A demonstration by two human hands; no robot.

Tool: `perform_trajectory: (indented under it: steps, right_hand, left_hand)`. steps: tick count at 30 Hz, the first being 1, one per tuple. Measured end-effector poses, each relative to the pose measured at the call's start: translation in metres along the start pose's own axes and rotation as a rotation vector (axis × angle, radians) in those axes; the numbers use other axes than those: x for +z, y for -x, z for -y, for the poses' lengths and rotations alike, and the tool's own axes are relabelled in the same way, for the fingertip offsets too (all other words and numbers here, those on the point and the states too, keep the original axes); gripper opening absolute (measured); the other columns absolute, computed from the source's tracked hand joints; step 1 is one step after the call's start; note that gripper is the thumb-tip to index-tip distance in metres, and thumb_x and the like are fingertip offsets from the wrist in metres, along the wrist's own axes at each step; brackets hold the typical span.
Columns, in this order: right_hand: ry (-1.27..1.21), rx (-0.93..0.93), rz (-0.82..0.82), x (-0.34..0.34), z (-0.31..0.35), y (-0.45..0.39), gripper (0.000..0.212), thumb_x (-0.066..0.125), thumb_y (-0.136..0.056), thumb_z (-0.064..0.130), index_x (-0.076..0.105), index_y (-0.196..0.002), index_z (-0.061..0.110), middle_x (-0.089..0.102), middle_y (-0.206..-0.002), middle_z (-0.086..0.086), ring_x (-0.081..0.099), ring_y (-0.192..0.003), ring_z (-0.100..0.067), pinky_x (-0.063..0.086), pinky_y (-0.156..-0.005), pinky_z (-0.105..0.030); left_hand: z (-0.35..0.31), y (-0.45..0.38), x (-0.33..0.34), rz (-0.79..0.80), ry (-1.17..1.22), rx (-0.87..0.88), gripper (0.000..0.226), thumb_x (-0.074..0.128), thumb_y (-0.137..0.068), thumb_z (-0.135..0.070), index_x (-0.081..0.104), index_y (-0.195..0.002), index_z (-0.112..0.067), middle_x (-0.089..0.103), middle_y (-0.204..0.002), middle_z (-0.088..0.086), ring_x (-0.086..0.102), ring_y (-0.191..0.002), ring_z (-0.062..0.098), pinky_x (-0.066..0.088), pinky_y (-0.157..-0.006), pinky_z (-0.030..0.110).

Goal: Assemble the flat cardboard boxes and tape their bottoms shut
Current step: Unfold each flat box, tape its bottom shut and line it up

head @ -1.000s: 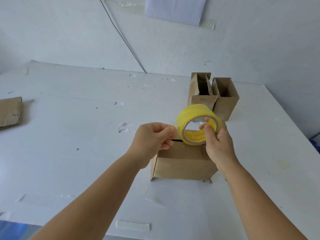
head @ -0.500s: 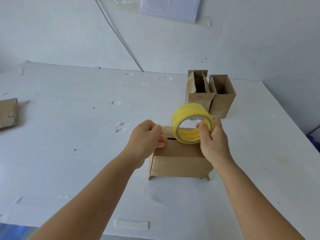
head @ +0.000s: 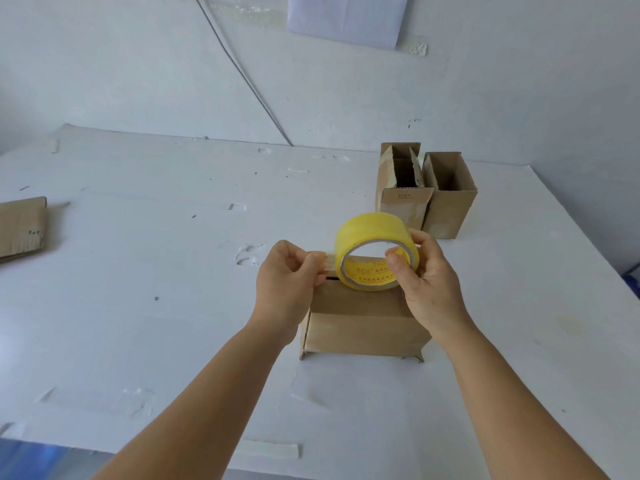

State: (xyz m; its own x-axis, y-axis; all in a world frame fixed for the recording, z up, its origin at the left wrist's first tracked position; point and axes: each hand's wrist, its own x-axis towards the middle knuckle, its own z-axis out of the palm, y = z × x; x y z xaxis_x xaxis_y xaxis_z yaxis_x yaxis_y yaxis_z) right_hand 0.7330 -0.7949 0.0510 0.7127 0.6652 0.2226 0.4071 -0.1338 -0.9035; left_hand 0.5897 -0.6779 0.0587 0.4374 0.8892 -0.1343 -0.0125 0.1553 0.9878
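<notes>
A small cardboard box stands on the white table in front of me, its closed flaps facing up. Just above it my right hand grips a yellow tape roll, thumb inside the core. My left hand pinches the loose tape end at the roll's left side. A short strip of clear tape spans between the fingers and the roll.
Two upright open boxes stand at the back right. A flat cardboard piece lies at the left table edge. A tape strip sticks to the table's near edge. The wall rises behind, with a cable and a paper sheet.
Both hands have stayed over the box. The left fingers have moved from the box top to the roll and now pinch the tape end.
</notes>
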Motion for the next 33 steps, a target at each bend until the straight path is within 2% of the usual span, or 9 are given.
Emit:
perform_trajectory:
  steps: [3,7,12,14,17,20,25,28,33]
  right_hand:
    - [-0.028,0.013,0.103,-0.003,-0.002,0.002,0.030,0.070,-0.083,0.028,0.055,-0.109,0.031,0.068,-0.090,0.008,0.061,-0.082,0.003,0.047,-0.072,-0.012]
    - [0.015,0.023,0.216,-0.005,-0.004,0.000,0.037,0.074,-0.079,0.024,0.053,-0.102,0.043,0.067,-0.094,0.011,0.059,-0.096,-0.004,0.047,-0.083,-0.019]
    - [-0.025,0.032,0.197,-0.005,-0.004,-0.001,0.030,0.071,-0.082,0.021,0.054,-0.096,0.040,0.066,-0.094,0.012,0.061,-0.089,0.002,0.047,-0.077,-0.016]
    - [-0.021,0.031,0.194,-0.003,-0.004,-0.002,0.028,0.071,-0.082,0.023,0.054,-0.097,0.040,0.066,-0.092,0.014,0.060,-0.086,0.007,0.047,-0.075,-0.014]
    - [-0.007,0.027,0.176,0.000,-0.007,-0.004,0.025,0.070,-0.081,0.030,0.055,-0.099,0.039,0.067,-0.094,0.014,0.060,-0.092,0.001,0.048,-0.080,-0.023]
    - [-0.004,0.035,0.188,0.000,-0.008,-0.005,0.035,0.071,-0.076,0.037,0.056,-0.108,0.033,0.068,-0.098,0.010,0.061,-0.098,-0.008,0.049,-0.085,-0.028]
    - [-0.024,0.105,0.323,-0.009,-0.012,-0.003,0.048,0.078,-0.076,0.013,0.051,-0.107,0.038,0.067,-0.100,0.007,0.061,-0.096,-0.005,0.046,-0.079,-0.014]
    - [-0.056,0.145,0.326,-0.011,-0.020,-0.001,0.051,0.077,-0.067,0.025,0.057,-0.114,0.027,0.069,-0.102,0.004,0.063,-0.099,-0.009,0.047,-0.083,-0.020]
    - [-0.088,0.092,0.316,-0.009,-0.017,-0.005,0.038,0.072,-0.080,0.007,0.058,-0.114,0.020,0.070,-0.100,0.002,0.063,-0.088,0.002,0.046,-0.074,-0.008]
  left_hand:
    - [-0.002,-0.002,-0.001,0.035,0.008,-0.022,0.019,0.062,-0.088,-0.012,0.048,-0.075,-0.011,0.071,-0.088,0.017,0.069,-0.077,0.019,0.055,-0.082,0.036]
    - [-0.010,-0.003,0.002,0.036,0.072,-0.052,0.026,0.065,-0.086,-0.019,0.045,-0.073,-0.010,0.066,-0.076,0.015,0.065,-0.070,0.020,0.055,-0.065,0.028]
    - [-0.013,-0.008,-0.005,0.061,0.036,-0.112,0.025,0.070,-0.082,-0.012,0.045,-0.081,-0.011,0.061,-0.084,0.015,0.059,-0.062,0.021,0.055,-0.066,0.032]
    - [-0.016,-0.008,-0.010,0.112,0.014,-0.165,0.026,0.071,-0.083,-0.021,0.049,-0.090,-0.009,0.062,-0.084,0.013,0.061,-0.065,0.022,0.057,-0.071,0.033]
    - [-0.021,-0.006,-0.017,0.171,-0.036,-0.214,0.038,0.071,-0.082,-0.033,0.052,-0.102,-0.005,0.066,-0.085,0.012,0.064,-0.067,0.020,0.059,-0.066,0.028]
    - [-0.024,-0.006,-0.018,0.178,-0.088,-0.219,0.039,0.074,-0.081,-0.022,0.052,-0.109,-0.006,0.068,-0.085,0.012,0.065,-0.067,0.018,0.057,-0.065,0.026]
    - [-0.020,-0.010,-0.015,0.205,-0.052,-0.223,0.022,0.066,-0.085,-0.006,0.058,-0.105,-0.004,0.063,-0.078,0.007,0.063,-0.065,0.015,0.057,-0.066,0.024]
    - [-0.018,-0.010,-0.015,0.272,-0.049,-0.285,0.003,0.065,-0.086,-0.005,0.065,-0.089,-0.006,0.065,-0.073,0.007,0.063,-0.063,0.013,0.055,-0.062,0.021]
    - [-0.023,-0.020,-0.016,0.332,-0.124,-0.291,0.009,0.065,-0.084,-0.003,0.070,-0.092,-0.001,0.069,-0.074,0.010,0.066,-0.064,0.013,0.057,-0.064,0.022]
